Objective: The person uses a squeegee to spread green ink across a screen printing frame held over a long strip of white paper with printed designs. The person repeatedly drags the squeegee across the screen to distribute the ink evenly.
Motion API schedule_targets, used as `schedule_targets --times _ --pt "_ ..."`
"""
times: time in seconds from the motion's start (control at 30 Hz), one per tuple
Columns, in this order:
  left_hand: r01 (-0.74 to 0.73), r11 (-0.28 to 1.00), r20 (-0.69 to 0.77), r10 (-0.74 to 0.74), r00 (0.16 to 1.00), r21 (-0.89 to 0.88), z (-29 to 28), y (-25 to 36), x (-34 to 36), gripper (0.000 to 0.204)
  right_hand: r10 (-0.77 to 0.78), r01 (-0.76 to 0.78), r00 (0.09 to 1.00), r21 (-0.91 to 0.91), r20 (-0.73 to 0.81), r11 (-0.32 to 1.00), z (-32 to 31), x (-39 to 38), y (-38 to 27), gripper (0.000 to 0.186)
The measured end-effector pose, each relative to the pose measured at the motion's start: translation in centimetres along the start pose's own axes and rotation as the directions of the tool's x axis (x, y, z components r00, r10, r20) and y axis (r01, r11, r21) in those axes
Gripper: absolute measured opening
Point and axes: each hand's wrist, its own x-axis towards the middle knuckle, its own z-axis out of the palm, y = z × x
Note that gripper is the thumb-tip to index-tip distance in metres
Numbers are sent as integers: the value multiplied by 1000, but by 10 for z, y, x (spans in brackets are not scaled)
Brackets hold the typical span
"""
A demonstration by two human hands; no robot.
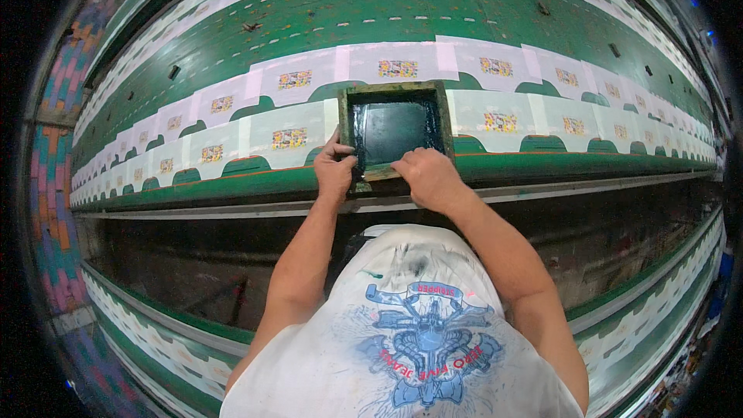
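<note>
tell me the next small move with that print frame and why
Probably lift the frame and shift it sideways to a neighbouring white fabric piece. Both the left hand and the right hand grip its near edge, and it lies flat on the long green table.

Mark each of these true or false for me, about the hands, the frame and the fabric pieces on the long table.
1. Both hands grip the near edge of the wooden printing frame. True: the left hand and the right hand are on it.
2. The frame's screen is bright yellow. False: it is dark, blackish green.
3. White fabric pieces lie in rows on the green table. True.
4. The frame stands upright on its edge. False: it lies flat on the pieces.
5. The pieces are all plain. False: many bear a small coloured print.
</note>
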Motion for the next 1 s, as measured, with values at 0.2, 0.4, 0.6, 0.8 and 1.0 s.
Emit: schedule_targets --times 0.2,0.4,0.6,0.8,1.0 --pt "21 1000 36 -21 999 0 2 -5 2 18 62 -70 983 44 172 997 -35 46 43 30" --pt "-101 988 40 97 994 118 4 -8 -4 20 33 -32 999 -69 16 997 -32 94 80 37" --pt "-124 981 68 115 991 151 3 -6 -4 18 110 -110 991 -1 -81 994 -21 100 74 49" --pt "-148 977 37 144 989 154 4 -10 -6 18 31 -36 996 -58 -82 998 -12 71 48 51" --pt "-164 974 49 158 986 160 5 -2 -7 18 61 -65 995 -37 -81 997 -5 34 9 52"
